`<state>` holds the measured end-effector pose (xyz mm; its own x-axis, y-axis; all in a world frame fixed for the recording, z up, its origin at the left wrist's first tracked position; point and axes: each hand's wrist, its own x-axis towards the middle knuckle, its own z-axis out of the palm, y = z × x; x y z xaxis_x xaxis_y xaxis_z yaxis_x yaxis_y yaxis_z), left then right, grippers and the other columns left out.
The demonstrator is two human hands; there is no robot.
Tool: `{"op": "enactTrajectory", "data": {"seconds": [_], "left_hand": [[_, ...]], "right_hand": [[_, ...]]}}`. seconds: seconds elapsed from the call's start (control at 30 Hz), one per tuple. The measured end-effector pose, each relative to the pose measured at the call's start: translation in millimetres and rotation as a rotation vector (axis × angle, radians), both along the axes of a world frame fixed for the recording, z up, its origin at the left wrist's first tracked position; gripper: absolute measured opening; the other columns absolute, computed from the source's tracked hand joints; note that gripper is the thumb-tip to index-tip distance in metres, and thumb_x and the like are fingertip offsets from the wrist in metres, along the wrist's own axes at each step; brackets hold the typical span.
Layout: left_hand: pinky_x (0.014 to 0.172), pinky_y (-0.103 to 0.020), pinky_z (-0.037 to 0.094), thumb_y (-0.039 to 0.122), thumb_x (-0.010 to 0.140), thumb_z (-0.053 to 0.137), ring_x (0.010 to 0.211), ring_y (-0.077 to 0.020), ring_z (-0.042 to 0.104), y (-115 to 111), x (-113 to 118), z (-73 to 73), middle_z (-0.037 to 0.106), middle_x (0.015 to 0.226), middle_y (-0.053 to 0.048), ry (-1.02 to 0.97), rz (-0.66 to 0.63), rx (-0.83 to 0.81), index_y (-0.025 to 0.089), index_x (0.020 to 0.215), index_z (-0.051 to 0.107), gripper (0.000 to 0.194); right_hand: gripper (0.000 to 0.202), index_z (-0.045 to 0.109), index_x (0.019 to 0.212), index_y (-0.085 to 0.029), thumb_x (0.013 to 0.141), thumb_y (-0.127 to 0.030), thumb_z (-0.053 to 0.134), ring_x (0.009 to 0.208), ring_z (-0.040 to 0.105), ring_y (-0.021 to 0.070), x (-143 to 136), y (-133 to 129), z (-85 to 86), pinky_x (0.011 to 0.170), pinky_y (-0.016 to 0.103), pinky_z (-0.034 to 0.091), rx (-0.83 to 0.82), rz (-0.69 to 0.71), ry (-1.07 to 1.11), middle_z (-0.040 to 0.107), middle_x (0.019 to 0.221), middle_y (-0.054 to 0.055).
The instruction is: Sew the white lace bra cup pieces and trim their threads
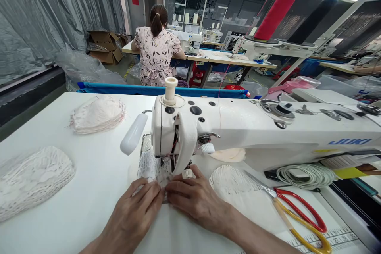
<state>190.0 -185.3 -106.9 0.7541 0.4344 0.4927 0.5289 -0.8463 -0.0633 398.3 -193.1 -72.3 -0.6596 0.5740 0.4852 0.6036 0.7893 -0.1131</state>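
A piece of white lace fabric (pixel 149 166) lies under the needle area of a white sewing machine (pixel 235 123). My left hand (pixel 138 206) is on the near edge of the lace, its fingers bent and pressed together on it. Close beside it, my right hand (pixel 196 198) grips the same fabric just in front of the presser foot, thumb near a white knob. The fingertips of both hands almost meet, and the fabric under them is mostly hidden. White lace pieces (pixel 229 180) lie to the right of my right hand.
Scissors (pixel 293 210) with red and yellow handles lie at the right, beside a coil of pale cord (pixel 303 176). A stack of cream pieces (pixel 98 115) and a lace pile (pixel 35 182) are at the left. Ahead, a person (pixel 157 47) sits at another machine.
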Motion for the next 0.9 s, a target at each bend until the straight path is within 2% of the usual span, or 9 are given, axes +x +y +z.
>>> {"op": "enactTrajectory", "data": {"seconds": [0.1, 0.2, 0.3, 0.43, 0.57, 0.73, 0.9], "left_hand": [[0.091, -0.038, 0.041, -0.003, 0.087, 0.036, 0.094, -0.0181, 0.059, -0.7, 0.6, 3.3, 0.066, 0.094, -0.008, -0.027, -0.006, 0.003, 0.01, 0.105, 0.061, 0.034], [0.09, -0.038, 0.04, -0.001, 0.088, 0.035, 0.095, -0.0185, 0.059, 0.6, 2.5, 7.3, 0.067, 0.093, -0.008, -0.094, -0.017, 0.027, 0.01, 0.103, 0.061, 0.032], [0.089, -0.036, 0.041, 0.002, 0.089, 0.033, 0.09, -0.0168, 0.059, 5.1, 5.8, 10.6, 0.066, 0.091, -0.008, -0.126, -0.001, 0.022, 0.011, 0.103, 0.061, 0.033], [0.089, -0.037, 0.04, 0.002, 0.089, 0.029, 0.085, -0.016, 0.06, 14.9, 10.8, 14.4, 0.066, 0.093, -0.007, -0.099, 0.051, 0.051, 0.012, 0.103, 0.061, 0.036], [0.091, -0.038, 0.037, 0.001, 0.088, 0.031, 0.087, -0.0166, 0.06, 23.6, 14.0, 17.8, 0.066, 0.096, -0.007, -0.1, 0.067, 0.046, 0.012, 0.109, 0.058, 0.036], [0.092, -0.039, 0.036, 0.003, 0.085, 0.035, 0.09, -0.0185, 0.06, 29.0, 14.0, 18.9, 0.065, 0.102, -0.008, -0.129, 0.078, 0.042, 0.014, 0.114, 0.056, 0.037], [0.093, -0.041, 0.036, 0.001, 0.083, 0.035, 0.083, -0.0183, 0.061, 29.3, 12.7, 17.1, 0.066, 0.097, -0.008, -0.105, 0.074, 0.054, 0.012, 0.113, 0.055, 0.038]], "right_hand": [[0.021, 0.059, 0.081, -0.018, 0.092, -0.033, 0.051, 0.08, 0.057, 0.0131, 0.5, -0.9, -1.6, 0.08, 0.034, 0.03, -0.022, 0.011, 0.008, 0.067, 0.092, 0.0], [0.04, 0.06, 0.086, -0.016, 0.089, -0.053, 0.046, 0.074, 0.056, 0.0138, -1.1, -0.6, -4.3, 0.08, 0.034, 0.032, -0.021, 0.005, 0.059, 0.067, 0.087, 0.003], [0.051, 0.06, 0.086, -0.014, 0.084, -0.062, 0.043, 0.068, 0.055, 0.0139, -4.2, 1.5, -6.5, 0.079, 0.034, 0.033, 0.01, -0.068, 0.119, 0.066, 0.078, 0.003], [0.056, 0.06, 0.079, -0.014, 0.082, -0.066, 0.039, 0.074, 0.056, 0.0182, -6.0, 6.2, -9.1, 0.086, 0.039, 0.033, 0.021, -0.162, 0.109, 0.063, 0.065, 0.003], [0.053, 0.061, 0.08, -0.015, 0.082, -0.065, 0.042, 0.088, 0.057, 0.0214, -4.6, 13.1, -13.7, 0.091, 0.042, 0.031, 0.049, -0.209, 0.092, 0.066, 0.077, 0.007], [0.046, 0.062, 0.086, -0.018, 0.08, -0.063, 0.051, 0.089, 0.056, 0.021, -4.7, 17.9, -16.1, 0.093, 0.042, 0.031, 0.084, -0.238, 0.068, 0.066, 0.084, 0.006], [0.046, 0.061, 0.093, -0.017, 0.083, -0.06, 0.048, 0.097, 0.055, 0.0221, -4.8, 12.8, -13.4, 0.095, 0.043, 0.029, 0.054, -0.249, 0.042, 0.066, 0.094, 0.008]]}}
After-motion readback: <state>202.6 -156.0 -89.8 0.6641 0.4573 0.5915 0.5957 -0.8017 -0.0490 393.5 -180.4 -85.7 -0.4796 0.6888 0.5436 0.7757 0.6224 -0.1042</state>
